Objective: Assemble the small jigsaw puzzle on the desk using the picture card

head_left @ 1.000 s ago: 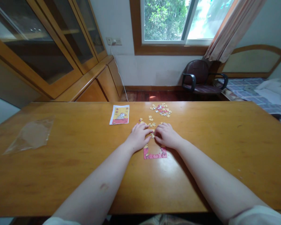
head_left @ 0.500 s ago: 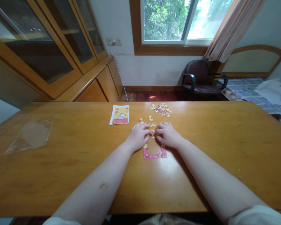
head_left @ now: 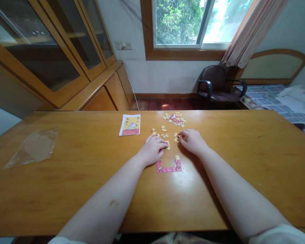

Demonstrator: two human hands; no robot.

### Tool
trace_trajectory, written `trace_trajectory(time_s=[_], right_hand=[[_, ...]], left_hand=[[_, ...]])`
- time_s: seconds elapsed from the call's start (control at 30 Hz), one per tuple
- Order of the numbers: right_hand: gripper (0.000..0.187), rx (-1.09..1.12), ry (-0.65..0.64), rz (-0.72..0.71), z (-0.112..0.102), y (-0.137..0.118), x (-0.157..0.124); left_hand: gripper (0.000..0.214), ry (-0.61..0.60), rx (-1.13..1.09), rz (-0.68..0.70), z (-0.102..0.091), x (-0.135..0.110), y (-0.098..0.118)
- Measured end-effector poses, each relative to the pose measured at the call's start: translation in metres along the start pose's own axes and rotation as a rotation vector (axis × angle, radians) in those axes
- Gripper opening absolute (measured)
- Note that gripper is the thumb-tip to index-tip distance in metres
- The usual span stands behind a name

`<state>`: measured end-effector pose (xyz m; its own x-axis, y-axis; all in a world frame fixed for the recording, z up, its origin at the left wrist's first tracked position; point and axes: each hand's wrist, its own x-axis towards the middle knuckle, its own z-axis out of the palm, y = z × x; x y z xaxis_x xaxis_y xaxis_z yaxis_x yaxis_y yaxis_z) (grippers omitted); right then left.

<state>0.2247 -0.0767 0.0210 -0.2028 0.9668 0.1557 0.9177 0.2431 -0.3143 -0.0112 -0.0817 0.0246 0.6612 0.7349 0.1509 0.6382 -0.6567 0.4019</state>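
Note:
A partly joined pink and yellow puzzle frame (head_left: 169,166) lies on the wooden table (head_left: 66,189) in front of me. My left hand (head_left: 152,150) rests just above the frame's left side, fingers curled down on a yellow piece (head_left: 167,145). My right hand (head_left: 193,141) is further right and a little farther away, fingertips pinched on small loose pieces (head_left: 177,138). More loose pieces (head_left: 163,128) lie beyond the hands, and a pile of pieces (head_left: 175,119) sits near the far edge.
A picture card (head_left: 130,124) lies to the left of the pieces. A clear plastic bag (head_left: 33,147) lies at the table's far left. Behind the table stand a wooden glass-door cabinet (head_left: 53,57), a dark office chair (head_left: 218,84) and a window (head_left: 193,23).
My right hand has left the spot beside my left hand and moved right and away, to the loose pieces. The frame's right side now shows. My left hand has barely moved.

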Motion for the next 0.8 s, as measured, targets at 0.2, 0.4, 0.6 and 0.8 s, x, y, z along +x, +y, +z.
trace_trajectory(time_s=[0.2, 0.4, 0.6, 0.8], right_hand=[[0.013, 0.079, -0.134, -0.128, -0.003, 0.008, 0.000], [0.019, -0.015, -0.025, -0.088, 0.006, 0.008, 0.003], [0.022, -0.022, -0.027, -0.152, 0.005, 0.002, 0.000], [0.027, 0.099, -0.035, -0.233, 0.003, -0.003, -0.002]], left_hand=[[0.030, -0.042, -0.014, 0.019, 0.003, -0.001, -0.001], [0.034, -0.080, -0.021, 0.057, 0.001, -0.001, 0.000], [0.029, -0.108, -0.024, 0.054, 0.000, 0.000, 0.002], [0.035, -0.108, -0.017, 0.050, -0.002, -0.001, 0.002]])
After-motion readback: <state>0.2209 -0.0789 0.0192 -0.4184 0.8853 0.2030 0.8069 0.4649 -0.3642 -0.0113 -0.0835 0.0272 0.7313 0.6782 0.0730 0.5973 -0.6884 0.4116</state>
